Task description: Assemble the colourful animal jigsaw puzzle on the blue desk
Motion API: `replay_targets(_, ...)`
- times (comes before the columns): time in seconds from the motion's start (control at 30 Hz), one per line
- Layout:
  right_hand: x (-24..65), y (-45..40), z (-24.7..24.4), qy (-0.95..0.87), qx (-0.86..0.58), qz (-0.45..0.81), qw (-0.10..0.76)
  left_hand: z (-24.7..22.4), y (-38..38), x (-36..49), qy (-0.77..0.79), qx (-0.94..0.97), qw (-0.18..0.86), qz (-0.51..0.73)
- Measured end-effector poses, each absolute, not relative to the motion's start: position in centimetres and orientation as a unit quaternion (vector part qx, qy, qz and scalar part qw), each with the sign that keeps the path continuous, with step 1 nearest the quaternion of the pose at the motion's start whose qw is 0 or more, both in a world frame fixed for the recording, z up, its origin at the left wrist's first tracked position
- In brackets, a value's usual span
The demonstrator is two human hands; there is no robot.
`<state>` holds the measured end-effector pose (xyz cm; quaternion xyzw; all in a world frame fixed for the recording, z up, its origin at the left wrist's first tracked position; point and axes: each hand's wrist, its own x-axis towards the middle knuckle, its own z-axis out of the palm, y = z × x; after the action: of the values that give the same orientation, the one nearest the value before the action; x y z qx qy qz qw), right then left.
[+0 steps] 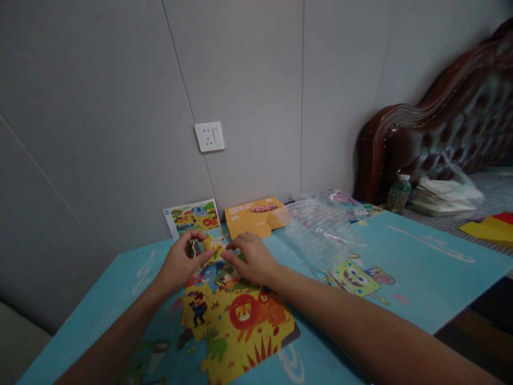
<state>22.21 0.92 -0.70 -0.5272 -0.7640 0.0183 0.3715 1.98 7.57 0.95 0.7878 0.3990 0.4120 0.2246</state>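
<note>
A partly joined jigsaw puzzle (230, 342), mostly yellow with lions and other figures, lies on the blue tablecloth. At its far edge, my left hand (182, 263) curls thumb and fingers around a yellow puzzle piece (212, 247). A dark brown piece with a white line (194, 248) shows beside those fingers. My right hand (253, 260) comes in from the other side, its bent fingertips closed at the right edge of the yellow piece. Part of the puzzle's upper right is hidden under this hand.
Against the wall lean a picture card (194, 216) and an orange box (254, 216). Crumpled clear plastic bags (320, 230) spread over the table's right side. Beyond stand a green bottle (399, 193) and a bed with a brown headboard (441, 112).
</note>
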Motion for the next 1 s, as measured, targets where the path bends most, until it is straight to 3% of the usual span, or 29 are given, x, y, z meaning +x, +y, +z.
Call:
replay_targets(0.2, 19.6, -0.8, -0.6, -0.812, -0.451, 0.060, 0.365, -2.1, 1.4, 1.0, 0.398, 0.805, 0.236, 0.371)
replay_targets(0.43, 20.0, -0.5, -0.5, -0.720, -0.533, 0.097, 0.434, -2.6, 3.6, 2.0, 0.431, 0.769, 0.166, 0.441)
replay_targets(0.7, 20.4, -0.1, -1.0, -0.679, -0.548, 0.135, 0.469, -3.3, 4.5, 0.3, 0.393, 0.829, 0.107, 0.383)
replay_targets(0.9, 19.8, -0.8, -1.1, -0.734, -0.501, 0.198, 0.415, -1.3, 1.8, 0.9, 0.314, 0.778, 0.313, 0.445)
replay_targets(1.0, 19.5, -1.1, -1.0, -0.778, -0.468, 0.198, 0.370, -0.9, 1.0, 0.3, 0.328, 0.785, 0.339, 0.402)
